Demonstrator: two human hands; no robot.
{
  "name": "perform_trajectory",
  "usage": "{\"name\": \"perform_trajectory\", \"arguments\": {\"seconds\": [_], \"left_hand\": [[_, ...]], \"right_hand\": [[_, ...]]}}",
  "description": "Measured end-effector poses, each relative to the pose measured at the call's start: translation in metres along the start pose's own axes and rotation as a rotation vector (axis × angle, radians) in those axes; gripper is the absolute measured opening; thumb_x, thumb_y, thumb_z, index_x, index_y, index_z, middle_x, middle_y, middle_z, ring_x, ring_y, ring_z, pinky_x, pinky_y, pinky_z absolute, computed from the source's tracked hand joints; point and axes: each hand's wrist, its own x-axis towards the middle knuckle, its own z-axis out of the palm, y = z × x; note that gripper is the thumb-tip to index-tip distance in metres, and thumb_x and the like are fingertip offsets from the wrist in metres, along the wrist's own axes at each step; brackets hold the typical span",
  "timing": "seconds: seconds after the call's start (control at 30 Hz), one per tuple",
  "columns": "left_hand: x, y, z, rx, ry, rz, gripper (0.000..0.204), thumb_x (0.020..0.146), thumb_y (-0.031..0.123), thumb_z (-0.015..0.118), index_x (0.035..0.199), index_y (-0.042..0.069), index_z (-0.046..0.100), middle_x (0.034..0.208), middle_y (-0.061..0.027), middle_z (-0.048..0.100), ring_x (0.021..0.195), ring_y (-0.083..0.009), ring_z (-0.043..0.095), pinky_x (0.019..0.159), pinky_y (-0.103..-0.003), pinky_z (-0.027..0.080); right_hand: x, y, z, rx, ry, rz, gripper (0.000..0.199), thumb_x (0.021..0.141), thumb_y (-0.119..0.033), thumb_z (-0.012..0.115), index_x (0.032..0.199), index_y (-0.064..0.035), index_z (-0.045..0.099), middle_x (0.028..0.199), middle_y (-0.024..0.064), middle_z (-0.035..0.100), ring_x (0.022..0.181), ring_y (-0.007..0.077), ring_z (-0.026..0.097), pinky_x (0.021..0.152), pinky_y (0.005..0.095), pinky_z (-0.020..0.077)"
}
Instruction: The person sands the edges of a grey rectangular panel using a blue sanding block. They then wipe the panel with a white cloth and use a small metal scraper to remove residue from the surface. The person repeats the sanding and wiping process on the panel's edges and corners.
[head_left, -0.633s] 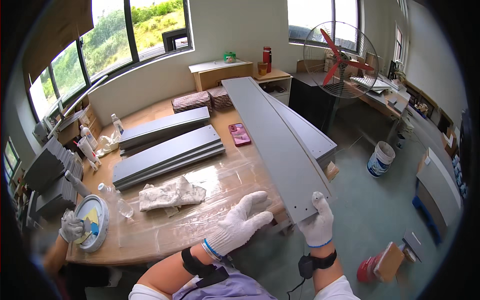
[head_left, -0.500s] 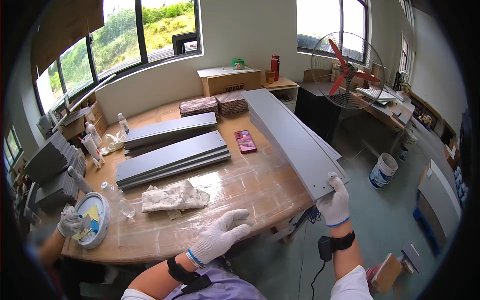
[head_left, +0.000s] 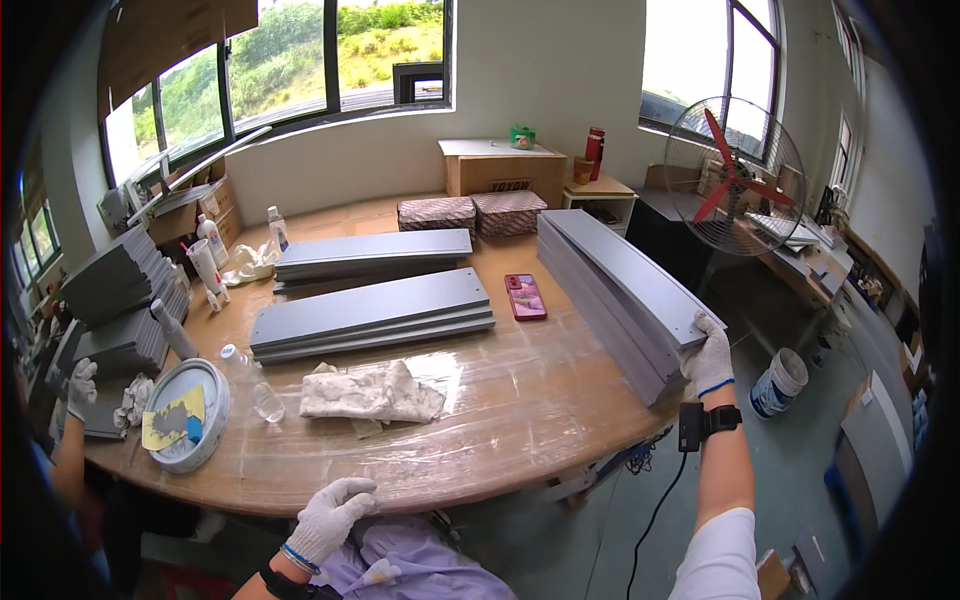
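Observation:
My right hand (head_left: 710, 355), in a white knit glove, grips the near end of a long grey panel (head_left: 640, 275). That panel lies slightly skewed on top of a tall stack of like panels (head_left: 605, 315) at the table's right edge. My left hand (head_left: 332, 518), gloved too, hovers at the table's front edge with loosely bent fingers and nothing in it. Beyond it lies a crumpled, stained white cloth (head_left: 370, 392). Farther back are two lower piles of grey panels, a nearer pile (head_left: 375, 310) and a farther pile (head_left: 375, 248). A pink phone (head_left: 526, 297) rests between them and the tall stack.
A co-worker's gloved hand (head_left: 82, 388) is at far left, near stacked grey panels (head_left: 125, 290). A round white lid (head_left: 215, 425) holds a yellow sheet and a blue scraper. A clear bottle (head_left: 262, 398) lies beside it. A fan (head_left: 735, 175) and a bucket (head_left: 780, 383) stand at right.
The held panel's near end has come down onto the stack, my right hand still on it. My left hand has drawn back left and toward me. The co-worker's hand has left the lid.

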Motion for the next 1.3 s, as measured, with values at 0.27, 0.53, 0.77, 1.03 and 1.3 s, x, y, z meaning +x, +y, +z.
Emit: {"name": "perform_trajectory", "arguments": {"seconds": [0.27, 0.53, 0.77, 1.03, 1.3], "left_hand": [[0.006, -0.015, -0.011, -0.086, 0.017, 0.023, 0.028, 0.097, 0.010, 0.058, 0.122, -0.004, 0.058, 0.108, -0.0147, 0.069, 0.099, -0.0216, 0.069, 0.091, -0.033, 0.054], [0.008, -0.021, -0.017, -0.060, -0.002, 0.039, 0.029, 0.097, 0.010, 0.058, 0.122, -0.004, 0.057, 0.107, -0.0144, 0.069, 0.097, -0.0206, 0.068, 0.092, -0.034, 0.054], [0.007, -0.009, -0.047, -0.065, 0.151, 0.128, 0.028, 0.097, 0.010, 0.057, 0.121, -0.005, 0.058, 0.101, -0.0161, 0.070, 0.095, -0.0213, 0.069, 0.090, -0.034, 0.055], [0.008, 0.005, -0.106, -0.126, 0.375, 0.332, 0.032, 0.098, 0.016, 0.061, 0.124, -0.003, 0.057, 0.103, -0.0110, 0.069, 0.090, -0.0159, 0.067, 0.085, -0.032, 0.056], [0.064, 0.048, -0.219, -0.184, 0.849, 0.527, 0.038, 0.102, 0.015, 0.055, 0.137, 0.000, 0.049, 0.117, -0.0069, 0.064, 0.097, -0.0114, 0.061, 0.084, -0.026, 0.054]], "right_hand": [[0.007, -0.005, -0.018, -0.061, -0.040, -0.021, 0.023, 0.088, -0.011, 0.064, 0.110, -0.0058, 0.060, 0.106, 0.0067, 0.068, 0.095, 0.0247, 0.069, 0.080, 0.0401, 0.0599], [0.005, -0.008, -0.012, -0.181, 0.062, 0.024, 0.025, 0.093, -0.016, 0.059, 0.117, -0.0099, 0.059, 0.115, 0.0084, 0.066, 0.106, 0.0287, 0.065, 0.083, 0.0472, 0.0583], [-0.014, -0.045, -0.025, -0.985, 0.215, 0.030, 0.041, 0.096, -0.036, 0.055, 0.123, -0.0062, 0.060, 0.117, 0.0137, 0.066, 0.107, 0.0305, 0.065, 0.080, 0.0441, 0.0554], [-0.047, 0.014, 0.073, -1.952, 0.325, -0.677, 0.039, 0.094, -0.034, 0.061, 0.122, -0.0072, 0.063, 0.122, 0.0175, 0.061, 0.111, 0.0369, 0.061, 0.094, 0.0463, 0.0505], [0.008, 0.185, 0.148, -1.659, -0.399, -0.234, 0.042, 0.093, -0.023, 0.065, 0.126, 0.0039, 0.060, 0.120, 0.0147, 0.069, 0.107, 0.0216, 0.067, 0.092, 0.0341, 0.0525]]}}
